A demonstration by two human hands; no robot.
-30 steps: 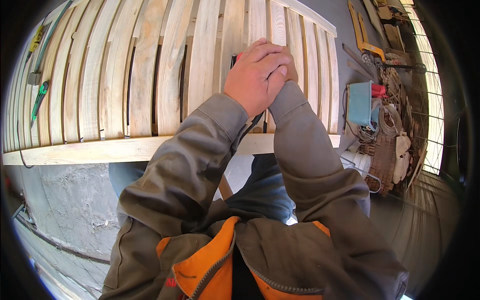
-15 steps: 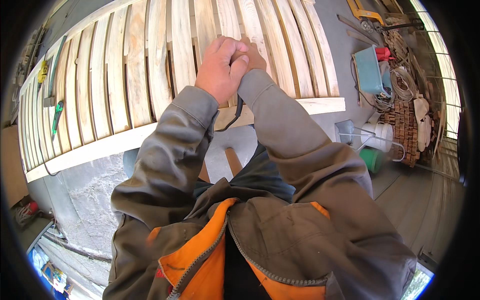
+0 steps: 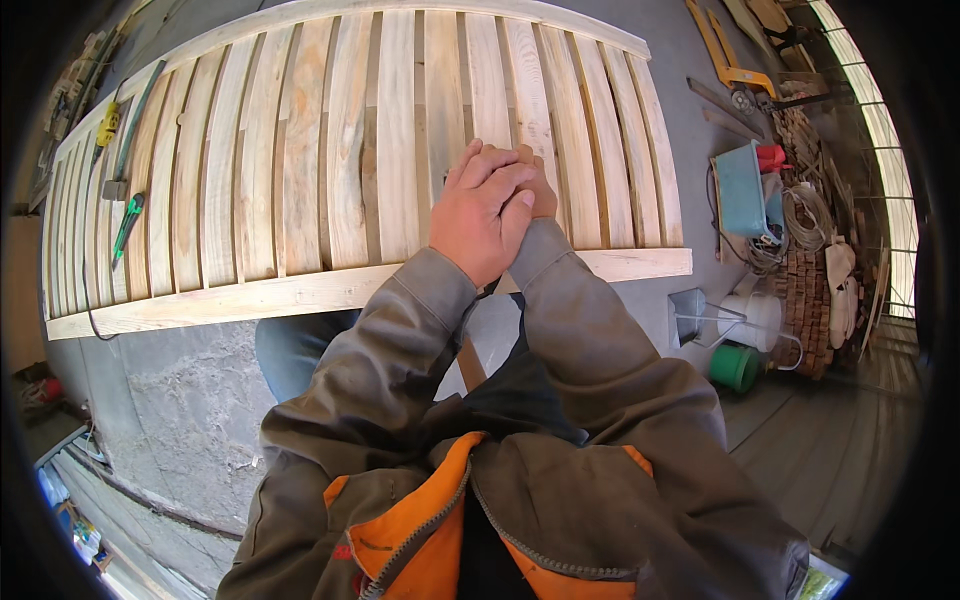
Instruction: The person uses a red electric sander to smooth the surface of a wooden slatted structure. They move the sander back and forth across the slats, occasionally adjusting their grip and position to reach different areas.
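1. Slatted wooden panel (image 3: 397, 130), the work's thing: lies in front of the person, slats side by side between near and far rails. All places below are relative to it.
2. Progress: slats look set in place along the panel, so assembly seems well on. Fastening and surface finish can't be judged; what's left isn't clear.
3. Left hand (image 3: 478, 215): over the panel, right of its middle, towards the near rail. Fingers close together, curled over the right hand.
4. Right hand (image 3: 541, 188): just right of and partly under the left. Its fingers are mostly covered; can't tell if gripping.
5. Dark object (image 3: 488, 291): pokes out below the hands at the near rail; mostly hidden, kind unclear.
6. Arms: both stretched forward, forearms converging at the near rail.
7. Panel's left end: green utility knife (image 3: 127, 230), yellow tool (image 3: 107, 125). Beyond its right end: blue bin (image 3: 740, 190).
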